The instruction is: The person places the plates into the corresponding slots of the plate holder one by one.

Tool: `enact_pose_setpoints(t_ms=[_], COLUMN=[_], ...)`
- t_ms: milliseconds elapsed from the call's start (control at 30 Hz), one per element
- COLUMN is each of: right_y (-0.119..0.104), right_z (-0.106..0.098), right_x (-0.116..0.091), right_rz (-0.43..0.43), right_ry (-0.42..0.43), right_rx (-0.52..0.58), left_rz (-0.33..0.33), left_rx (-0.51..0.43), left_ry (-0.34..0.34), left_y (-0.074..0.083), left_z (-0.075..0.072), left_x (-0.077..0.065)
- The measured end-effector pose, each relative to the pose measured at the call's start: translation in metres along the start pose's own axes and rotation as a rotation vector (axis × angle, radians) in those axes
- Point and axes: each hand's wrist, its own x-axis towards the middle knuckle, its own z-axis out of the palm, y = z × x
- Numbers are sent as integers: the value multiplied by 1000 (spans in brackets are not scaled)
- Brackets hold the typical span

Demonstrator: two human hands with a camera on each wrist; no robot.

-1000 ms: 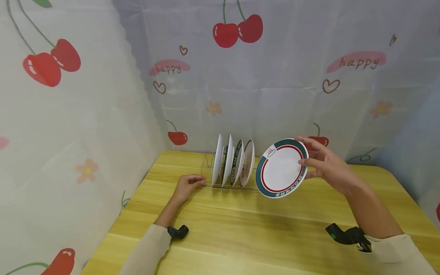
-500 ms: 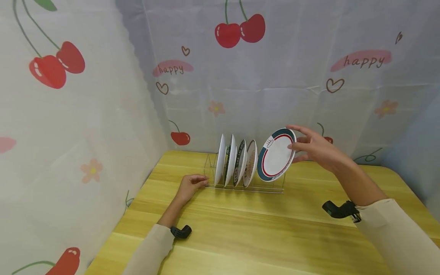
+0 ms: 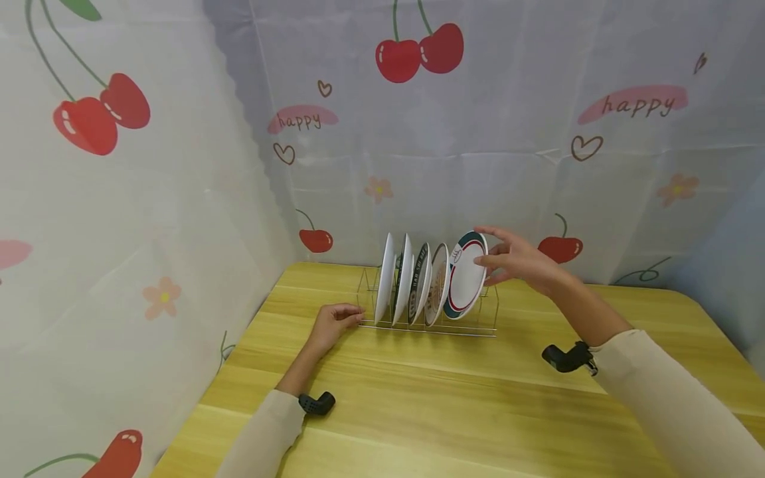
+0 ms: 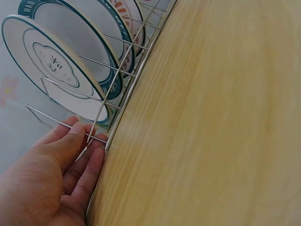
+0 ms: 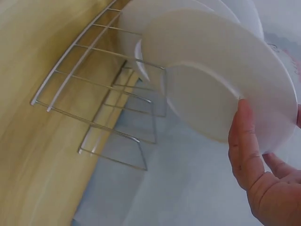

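Note:
My right hand (image 3: 526, 260) pinches a white plate (image 3: 468, 282) with a teal rim and red ring by its right edge, thumb on the front face. The plate leans to the right over the wire dish rack (image 3: 472, 334), low among its right-hand slots. In the right wrist view its plain white underside (image 5: 202, 99) shows, fingers spread against it. My left hand (image 3: 330, 326) grips the rack's left end wire between thumb and fingers, as the left wrist view shows closely. Several plates stand upright in the rack, among them a white one (image 3: 384, 285) nearest my left hand and a brown-patterned one (image 3: 438, 285).
The rack stands near the back of a wood-grain table (image 3: 418, 398). Behind it hangs a pale curtain (image 3: 478, 179) printed with cherries, and another covers the left side. Bare rack slots (image 5: 117, 132) lie to the right of the held plate.
My right hand has brought the teal-rimmed plate leftward and back, from in front of the rack's right part into it, beside the brown-patterned plate. The left hand has stayed on the rack's end.

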Motion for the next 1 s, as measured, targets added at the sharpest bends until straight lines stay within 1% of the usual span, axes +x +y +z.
enact_pose_setpoints(t_ms=[167,367,500,600,700,733,833,933,967,1000], right_y=[12,21,27,32,37,39,45,53,56,60], right_z=[11,24,31,32,34,34,32,27,26,25], right_x=[9,14,16,13,11,10,4,-5,-8,-11], right_rz=[-7,-17,-28,-55,-93,-107,-136,-132,-123,-111], right_ry=[-17,4,22,46,70,81,139,228,255,275], right_rx=[18,-10,-37,-67,-115,-133,-178,-236,-258,-276], left_rz=[10,-2,-12,-16,0,-2,-2,0,9,19], left_rx=[-5,-16,-20,-28,-24,-18,-4,9,12,17], left_ry=[-3,-6,0,2,9,10,14,17,20,23], left_y=[-1,0,-12,-23,-26,-22,-21,-21,-26,-27], left_z=[0,-1,-2,-1,-1,0,-1,-2,-2,-2], left_x=[0,1,5,8,7,5,4,6,7,7])
